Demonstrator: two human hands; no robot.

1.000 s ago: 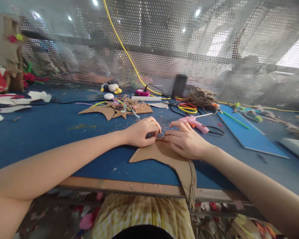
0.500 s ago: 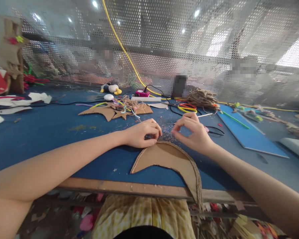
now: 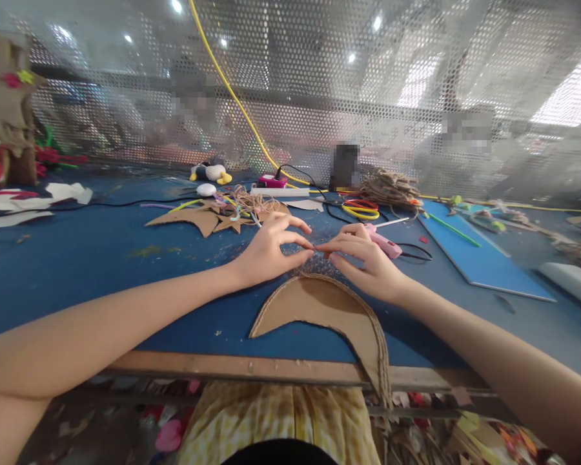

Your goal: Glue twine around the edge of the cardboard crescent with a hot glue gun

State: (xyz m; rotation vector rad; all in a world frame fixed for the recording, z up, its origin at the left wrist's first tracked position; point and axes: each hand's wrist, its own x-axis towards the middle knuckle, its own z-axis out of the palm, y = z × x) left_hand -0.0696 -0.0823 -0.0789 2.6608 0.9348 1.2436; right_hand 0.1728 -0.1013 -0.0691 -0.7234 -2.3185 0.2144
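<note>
A brown cardboard crescent (image 3: 314,300) lies on the blue table, its corrugated edge showing and its right tip hanging over the front edge. Just above its top curve, my left hand (image 3: 275,250) has its fingers stretched and apart. From the other side my right hand (image 3: 365,263) reaches in, index finger out straight and thumb apart from it. The index fingertips of both hands meet; anything tiny between them is too small to tell. Behind my right hand lies a pink glue gun (image 3: 386,244) with a black cord, partly hidden by the fingers.
Cardboard cutouts (image 3: 186,219), tangled twine (image 3: 254,201) and a pink-and-white box (image 3: 272,181) lie further back. Yellow-handled scissors (image 3: 361,210) are near a pile of brown cord (image 3: 390,187). On the right is a blue board (image 3: 484,258). A perforated metal screen (image 3: 290,84) stands behind.
My right hand has moved left and down, bringing its fingertips to my left hand's. My left hand has lifted off the crescent's top edge, and its fingers have spread.
</note>
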